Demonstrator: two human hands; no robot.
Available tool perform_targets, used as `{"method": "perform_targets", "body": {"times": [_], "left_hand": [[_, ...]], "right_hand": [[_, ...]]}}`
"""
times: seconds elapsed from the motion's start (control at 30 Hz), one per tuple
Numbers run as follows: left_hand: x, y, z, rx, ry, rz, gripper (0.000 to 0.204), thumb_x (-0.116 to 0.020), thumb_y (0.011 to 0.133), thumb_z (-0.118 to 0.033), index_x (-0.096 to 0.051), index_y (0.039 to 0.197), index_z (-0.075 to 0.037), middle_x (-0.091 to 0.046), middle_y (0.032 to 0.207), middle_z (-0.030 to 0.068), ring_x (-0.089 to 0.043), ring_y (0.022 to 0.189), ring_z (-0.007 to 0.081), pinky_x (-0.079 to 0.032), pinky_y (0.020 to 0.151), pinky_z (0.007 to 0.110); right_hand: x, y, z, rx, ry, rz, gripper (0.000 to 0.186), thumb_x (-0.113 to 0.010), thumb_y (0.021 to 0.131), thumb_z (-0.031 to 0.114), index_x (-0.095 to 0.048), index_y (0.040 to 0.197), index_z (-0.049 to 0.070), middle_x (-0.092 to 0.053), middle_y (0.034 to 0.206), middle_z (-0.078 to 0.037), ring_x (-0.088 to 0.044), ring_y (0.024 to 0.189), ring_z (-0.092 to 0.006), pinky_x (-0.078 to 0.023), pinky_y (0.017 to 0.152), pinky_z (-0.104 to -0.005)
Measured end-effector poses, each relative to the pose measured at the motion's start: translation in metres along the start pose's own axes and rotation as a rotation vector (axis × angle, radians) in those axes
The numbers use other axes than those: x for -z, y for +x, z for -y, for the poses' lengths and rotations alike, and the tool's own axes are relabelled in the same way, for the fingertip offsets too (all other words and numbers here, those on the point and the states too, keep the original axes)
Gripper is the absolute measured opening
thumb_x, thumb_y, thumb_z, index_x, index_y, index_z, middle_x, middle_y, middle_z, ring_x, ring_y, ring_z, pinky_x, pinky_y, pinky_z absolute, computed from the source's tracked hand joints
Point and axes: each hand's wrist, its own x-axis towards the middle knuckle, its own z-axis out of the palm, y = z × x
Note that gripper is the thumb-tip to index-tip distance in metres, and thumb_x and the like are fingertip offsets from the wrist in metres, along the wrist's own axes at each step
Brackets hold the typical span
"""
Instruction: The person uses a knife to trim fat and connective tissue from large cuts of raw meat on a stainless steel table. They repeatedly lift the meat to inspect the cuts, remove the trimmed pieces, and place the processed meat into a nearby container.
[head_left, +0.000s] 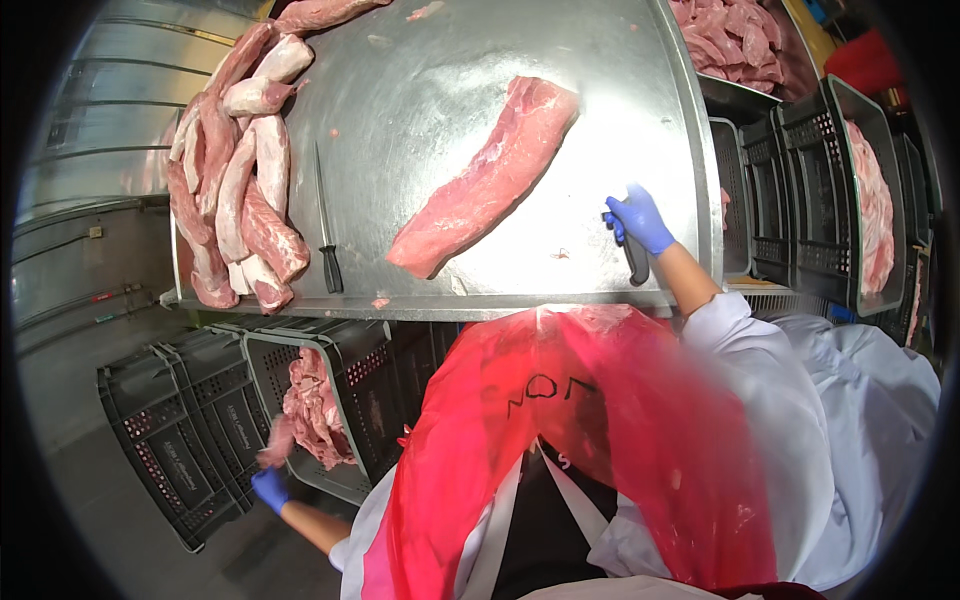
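A long trimmed loin (478,182) lies diagonally on the steel table (385,90). To its right, my blue-gloved right hand (628,222) grips the black handle of a knife (636,255). My gloved left hand (270,487) is low at the left, just under a blurred meat scrap (275,445) at the mouth of a dark crate (360,390) that holds meat trimmings (312,405); whether its fingers grip that scrap is unclear. A second knife (326,240) lies left of the loin, beside a heap of pale and pink loins (240,190).
A metal container of cut meat (730,45) sits at the upper right. Dark plastic crates (775,200), some holding meat, line the table's right side. More crates (165,430) stand at the lower left. Someone's white garment (870,420) shows at the right, possibly my own.
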Motion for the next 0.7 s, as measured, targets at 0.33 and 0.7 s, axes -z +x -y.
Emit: {"method": "perform_targets", "body": {"times": [0.33, 0.7], "left_hand": [[-0.391, -0.211, -0.569, -1.169, 0.101, 0.312, 0.084, -0.085, 0.064, -0.037, -0.050, 0.131, 0.001, -0.052, 0.131, 0.0273, -0.049, 0.125, 0.0444, -0.040, 0.108, 0.049], [-0.476, -0.100, -0.598, -0.079, -0.883, 1.606, 0.055, -0.069, 0.077, -0.017, -0.058, 0.125, 0.006, -0.067, 0.110, 0.0199, -0.068, 0.097, 0.0340, -0.056, 0.088, 0.044]], "right_hand": [[0.015, 0.004, -0.056, 0.106, 0.080, -0.256, 0.085, -0.059, 0.093, 0.006, -0.016, 0.161, 0.032, -0.061, 0.076, -0.002, -0.054, 0.055, -0.0090, -0.049, 0.045, -0.0270], [0.036, -0.105, -0.038, 0.085, 0.198, -0.400, 0.089, -0.058, 0.093, 0.001, -0.010, 0.162, 0.030, -0.059, 0.069, -0.005, -0.053, 0.047, -0.0102, -0.047, 0.044, -0.0262]]}}
